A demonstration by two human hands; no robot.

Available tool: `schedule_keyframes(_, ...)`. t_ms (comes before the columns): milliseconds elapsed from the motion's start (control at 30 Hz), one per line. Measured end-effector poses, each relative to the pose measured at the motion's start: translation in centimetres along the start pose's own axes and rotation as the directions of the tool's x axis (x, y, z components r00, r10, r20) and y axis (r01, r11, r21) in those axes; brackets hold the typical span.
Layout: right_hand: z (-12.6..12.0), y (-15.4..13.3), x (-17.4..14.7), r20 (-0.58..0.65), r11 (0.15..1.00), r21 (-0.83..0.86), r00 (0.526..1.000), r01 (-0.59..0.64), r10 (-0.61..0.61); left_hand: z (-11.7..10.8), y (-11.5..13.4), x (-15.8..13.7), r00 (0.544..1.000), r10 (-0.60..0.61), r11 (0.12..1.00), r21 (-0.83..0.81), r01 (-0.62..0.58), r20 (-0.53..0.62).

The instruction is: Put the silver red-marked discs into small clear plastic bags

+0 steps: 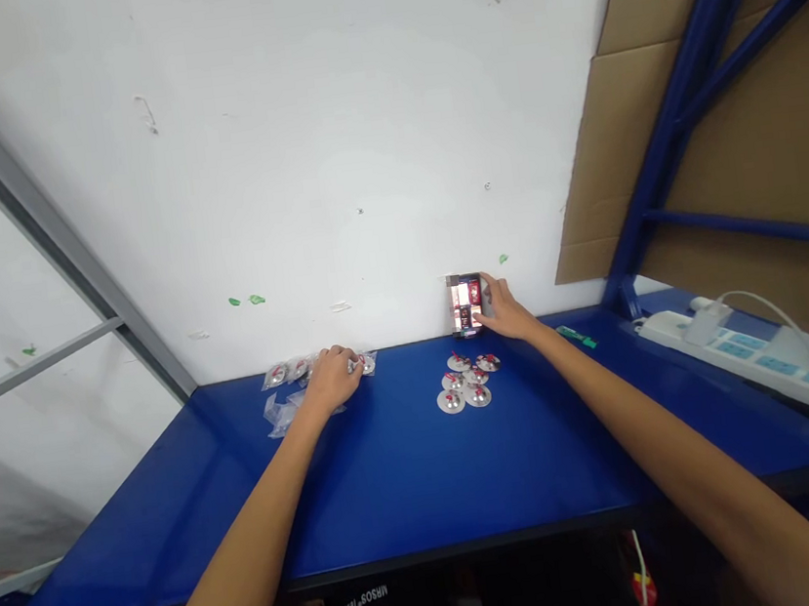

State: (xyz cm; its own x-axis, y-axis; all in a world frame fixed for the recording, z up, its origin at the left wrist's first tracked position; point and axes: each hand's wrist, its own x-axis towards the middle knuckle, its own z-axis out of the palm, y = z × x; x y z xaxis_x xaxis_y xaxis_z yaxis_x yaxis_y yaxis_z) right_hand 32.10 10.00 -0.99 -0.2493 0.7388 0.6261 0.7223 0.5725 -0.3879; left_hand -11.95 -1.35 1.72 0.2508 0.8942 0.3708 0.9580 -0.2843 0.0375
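Note:
My left hand (334,378) is over a row of metal discs in clear plastic bags at the back of the blue table. Its fingers are curled, the tips at a bagged metal disc (367,363); the grip is partly hidden. Farther right, a smartphone (465,303) with a lit screen leans upright against the wall. My right hand (506,309) grips its right edge, thumb over the screen. Several loose round metal discs (478,394) with domed centres and red parts lie below the phone. More bagged discs (276,375) and crumpled clear plastic (282,414) are left of my left hand.
A white power strip (757,358) with a plugged-in cable runs along the table's right side. A small green item (577,336) lies behind my right forearm. Blue metal framing (677,117) and cardboard (604,160) stand at right, a grey frame (28,182) at left.

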Motion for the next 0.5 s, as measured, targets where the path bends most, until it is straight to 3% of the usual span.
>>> schedule_keyframes(200,-0.3,-0.5,2.1,-0.141,0.978,0.186,0.982,-0.097,0.124,0.6,-0.2,0.1,1.000,-0.013,1.000,-0.020,0.012,-0.016)
schedule_keyframes(333,-0.7,-2.1,4.6,-0.267,0.971,0.200,0.946,-0.134,0.186,0.6,-0.3,0.1,1.000,-0.014,1.000,-0.003,0.014,-0.007)
schedule_keyframes(500,-0.6,-3.1,5.7,-0.334,0.957,0.240,0.912,-0.164,0.240,0.5,-0.2,0.0,1.000,-0.012,1.000,-0.024,0.011,-0.017)
